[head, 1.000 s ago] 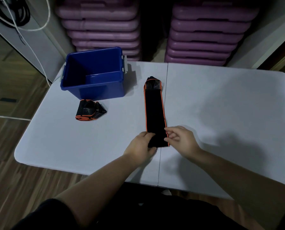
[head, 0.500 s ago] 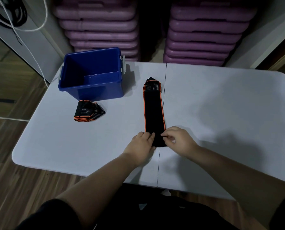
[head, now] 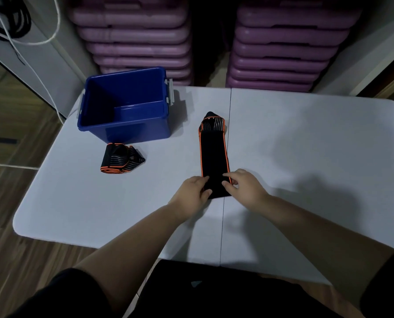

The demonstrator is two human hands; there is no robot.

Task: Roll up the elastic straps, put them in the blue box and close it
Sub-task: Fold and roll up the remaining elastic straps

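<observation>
Near the middle of the frame a black elastic strap (head: 214, 157) with orange edging lies flat and lengthwise on the white tabletop (head: 306, 145), and the left hand (head: 191, 191) and right hand (head: 244, 187) each pinch a corner of its near end, fingers curled onto the fabric. It looks soft, light and limp, so it should roll best taken by that near edge with both hands, kept taut. Upper left, the blue box (head: 125, 104) stands open and looks empty, a second strap (head: 120, 159) already bundled just in front of it.
</observation>
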